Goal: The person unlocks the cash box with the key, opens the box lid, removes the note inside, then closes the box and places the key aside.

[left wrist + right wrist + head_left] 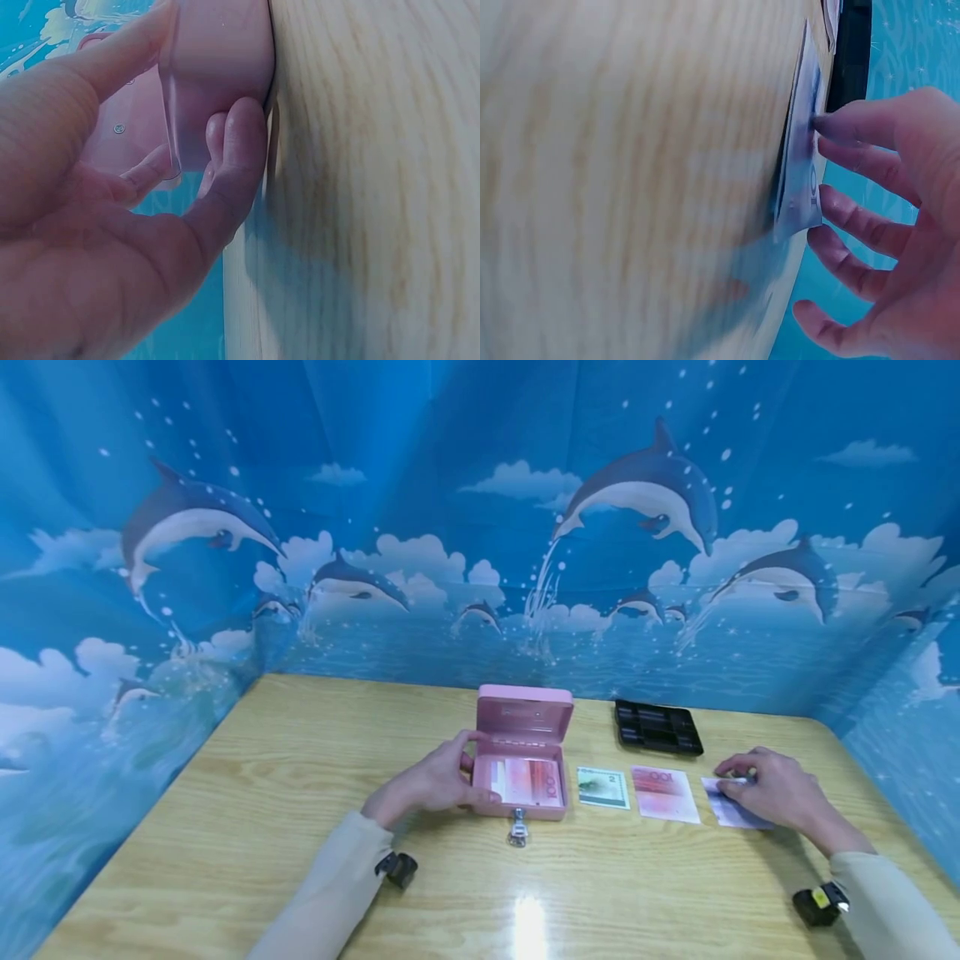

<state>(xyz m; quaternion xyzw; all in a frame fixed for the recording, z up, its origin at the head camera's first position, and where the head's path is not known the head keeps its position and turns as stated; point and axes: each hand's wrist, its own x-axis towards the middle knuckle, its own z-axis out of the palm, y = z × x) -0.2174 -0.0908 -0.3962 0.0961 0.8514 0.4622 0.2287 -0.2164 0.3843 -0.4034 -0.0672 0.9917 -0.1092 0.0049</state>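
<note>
A pink metal cash box (pixel 486 810) stands with its lid raised, and pink 100 banknotes (pixel 528 781) lie inside it. My left hand (pixel 438 777) grips the box's left side, thumb by the front rim; the left wrist view shows bent fingers against the outer wall. Far to the right, my right hand (pixel 780 789) touches the face of a purple banknote (pixel 727 810) with its thumb and fingertips. In the right wrist view the purple note (pixel 799 172) looks layered along one edge, slightly off the wood. How many notes are there cannot be told.
Between the box and the purple note lie a green banknote (pixel 603 787) and a pink 100 banknote (pixel 666 793). A black compartment tray (pixel 660 745) sits behind them. Keys (pixel 518 828) hang at the box's front. A blue dolphin-print curtain (pixel 435 510) surrounds the wooden table (pixel 300 735).
</note>
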